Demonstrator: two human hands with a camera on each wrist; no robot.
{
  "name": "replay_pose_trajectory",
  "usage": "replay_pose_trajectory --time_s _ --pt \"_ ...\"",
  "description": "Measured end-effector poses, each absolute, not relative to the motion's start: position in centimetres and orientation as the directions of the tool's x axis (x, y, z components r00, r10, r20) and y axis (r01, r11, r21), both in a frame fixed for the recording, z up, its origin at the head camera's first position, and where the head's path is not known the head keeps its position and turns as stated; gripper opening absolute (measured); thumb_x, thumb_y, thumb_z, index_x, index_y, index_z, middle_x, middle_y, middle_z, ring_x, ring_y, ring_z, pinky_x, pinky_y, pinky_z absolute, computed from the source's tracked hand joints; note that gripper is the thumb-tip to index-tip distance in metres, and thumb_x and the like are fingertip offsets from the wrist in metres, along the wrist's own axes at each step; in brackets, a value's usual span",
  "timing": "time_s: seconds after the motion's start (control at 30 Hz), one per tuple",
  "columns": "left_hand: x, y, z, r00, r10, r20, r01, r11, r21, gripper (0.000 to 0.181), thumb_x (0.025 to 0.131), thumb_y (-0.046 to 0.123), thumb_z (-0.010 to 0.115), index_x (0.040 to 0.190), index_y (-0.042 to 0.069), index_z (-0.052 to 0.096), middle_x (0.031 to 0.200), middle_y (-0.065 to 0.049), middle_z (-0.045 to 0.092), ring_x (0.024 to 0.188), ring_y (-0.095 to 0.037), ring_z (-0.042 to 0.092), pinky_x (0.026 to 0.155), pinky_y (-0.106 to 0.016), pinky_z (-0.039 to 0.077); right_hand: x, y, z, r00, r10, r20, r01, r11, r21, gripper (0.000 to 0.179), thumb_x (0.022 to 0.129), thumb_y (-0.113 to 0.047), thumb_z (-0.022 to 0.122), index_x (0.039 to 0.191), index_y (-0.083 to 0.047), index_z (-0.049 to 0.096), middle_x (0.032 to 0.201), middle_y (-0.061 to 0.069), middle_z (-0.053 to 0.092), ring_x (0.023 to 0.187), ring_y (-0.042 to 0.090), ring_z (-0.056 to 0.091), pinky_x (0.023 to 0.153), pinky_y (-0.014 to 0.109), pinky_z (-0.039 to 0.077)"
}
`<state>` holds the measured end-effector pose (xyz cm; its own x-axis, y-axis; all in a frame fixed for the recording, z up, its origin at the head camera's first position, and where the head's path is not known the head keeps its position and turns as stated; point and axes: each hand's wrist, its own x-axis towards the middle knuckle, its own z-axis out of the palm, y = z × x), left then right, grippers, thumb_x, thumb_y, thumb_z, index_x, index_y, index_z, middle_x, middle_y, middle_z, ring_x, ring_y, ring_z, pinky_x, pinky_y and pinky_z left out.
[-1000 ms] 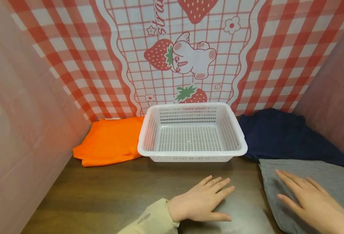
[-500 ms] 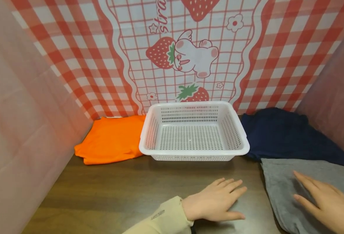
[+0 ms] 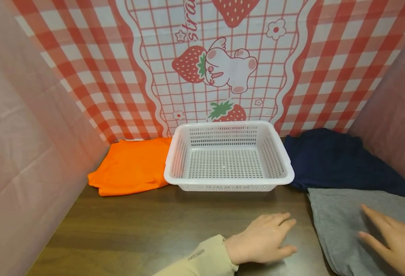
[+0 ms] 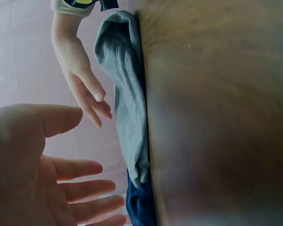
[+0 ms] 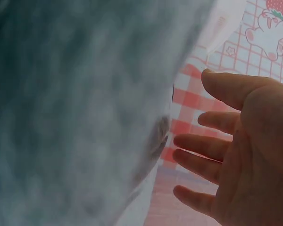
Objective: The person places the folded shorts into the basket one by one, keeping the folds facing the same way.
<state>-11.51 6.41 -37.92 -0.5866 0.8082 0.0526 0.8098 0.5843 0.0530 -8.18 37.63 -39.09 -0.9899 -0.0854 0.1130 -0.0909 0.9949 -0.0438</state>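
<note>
My left hand [image 3: 262, 239] hovers above the bare wood just left of a folded grey cloth [image 3: 340, 218]. Its fingers are spread and nearly straight in the left wrist view, with nothing in them. Over the grey cloth is my right hand [image 3: 392, 241], fingers extended and apart from the fabric, as the left wrist view shows. The right wrist view has the same hand [image 5: 240, 146] beside the blurred grey cloth [image 5: 75, 108], holding nothing. Behind the grey cloth lies a dark navy cloth [image 3: 336, 161].
A white perforated plastic basket [image 3: 228, 181], with nothing inside, stands at the back middle of the wooden table [image 3: 126, 230]. Folded orange cloth [image 3: 133, 166] lies against its left side. A checked strawberry-print curtain [image 3: 236, 73] hangs behind, with pale pink sheets [image 3: 33, 134] at both sides.
Both hands have moved to the right, the left one toward the grey cloth's edge and the right one farther over that cloth. The basket and cloths stay in place; the head view shifts slightly.
</note>
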Motion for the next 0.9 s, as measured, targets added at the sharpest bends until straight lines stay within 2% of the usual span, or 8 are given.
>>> replay_pose_trajectory --time_s 0.1,0.27,0.33,0.4,0.5,0.7,0.9 --pt "-11.4 7.0 -38.0 -0.604 0.796 0.034 0.796 0.601 0.071 0.06 0.089 0.055 0.041 0.138 0.022 0.037 0.141 0.006 0.036 0.128 -0.007 0.036 0.1 -0.024 0.035 -8.0 38.2 -39.5 -0.97 -0.066 0.236 -0.084 0.994 -0.069 0.08 0.085 -0.039 0.06 0.138 0.007 0.023 0.112 0.04 0.046 0.095 0.056 0.045 0.077 0.061 0.036" --pt "-11.3 7.7 -38.1 -0.612 0.791 0.014 0.788 0.608 0.097 0.059 0.089 0.055 0.041 0.138 0.023 0.037 0.141 0.008 0.036 0.126 -0.006 0.037 0.1 -0.023 0.034 -7.6 38.9 -40.3 -0.899 -0.035 0.436 -0.125 0.976 -0.179 0.066 0.091 -0.03 0.054 0.137 0.009 0.026 0.114 0.042 0.044 0.1 0.056 0.04 0.1 0.059 0.023" --pt "-11.3 7.9 -38.2 -0.61 0.792 0.006 0.789 0.607 0.098 0.059 0.089 0.055 0.041 0.138 0.023 0.037 0.141 0.008 0.036 0.126 -0.006 0.038 0.1 -0.022 0.034 -7.4 39.1 -40.7 -0.884 -0.007 0.468 -0.124 0.968 -0.22 0.062 0.093 -0.029 0.05 0.136 0.01 0.027 0.116 0.042 0.041 0.105 0.057 0.037 0.106 0.055 0.015" --pt "-11.3 8.0 -38.2 -0.612 0.791 0.003 0.787 0.609 0.097 0.059 0.089 0.055 0.042 0.138 0.024 0.037 0.141 0.008 0.036 0.125 -0.005 0.038 0.1 -0.022 0.034 -7.4 39.3 -41.0 -0.875 0.014 0.484 -0.116 0.964 -0.238 0.061 0.095 -0.029 0.046 0.134 0.013 0.027 0.116 0.043 0.04 0.106 0.058 0.035 0.105 0.055 0.015" --pt "-11.4 8.4 -38.1 -0.615 0.789 0.01 0.786 0.612 0.088 0.06 0.088 0.056 0.042 0.138 0.023 0.037 0.14 0.008 0.036 0.124 -0.005 0.039 0.099 -0.022 0.036 -7.5 39.8 -41.4 -0.891 0.062 0.449 -0.059 0.966 -0.25 0.063 0.096 -0.031 0.042 0.133 0.016 0.024 0.121 0.044 0.035 0.113 0.057 0.031 0.105 0.056 0.015" --pt "-11.3 9.3 -38.0 -0.609 0.793 -0.018 0.786 0.606 0.123 0.06 0.088 0.057 0.042 0.138 0.025 0.036 0.14 0.011 0.035 0.124 -0.002 0.038 0.097 -0.021 0.037 -7.7 41.3 -42.4 -0.942 0.198 0.272 0.134 0.962 -0.238 0.078 0.096 -0.044 0.033 0.136 0.017 0.007 0.135 0.041 0.016 0.126 0.053 0.015 0.107 0.055 0.008" --pt "-11.2 10.0 -38.3 -0.612 0.79 -0.04 0.782 0.611 0.123 0.061 0.087 0.058 0.041 0.139 0.025 0.035 0.139 0.012 0.035 0.124 -0.001 0.038 0.096 -0.018 0.036 -7.4 42.8 -43.5 -0.951 0.225 0.21 0.177 0.958 -0.223 0.083 0.095 -0.045 0.035 0.136 0.018 0.0 0.138 0.04 0.006 0.13 0.05 0.003 0.108 0.054 0.002"
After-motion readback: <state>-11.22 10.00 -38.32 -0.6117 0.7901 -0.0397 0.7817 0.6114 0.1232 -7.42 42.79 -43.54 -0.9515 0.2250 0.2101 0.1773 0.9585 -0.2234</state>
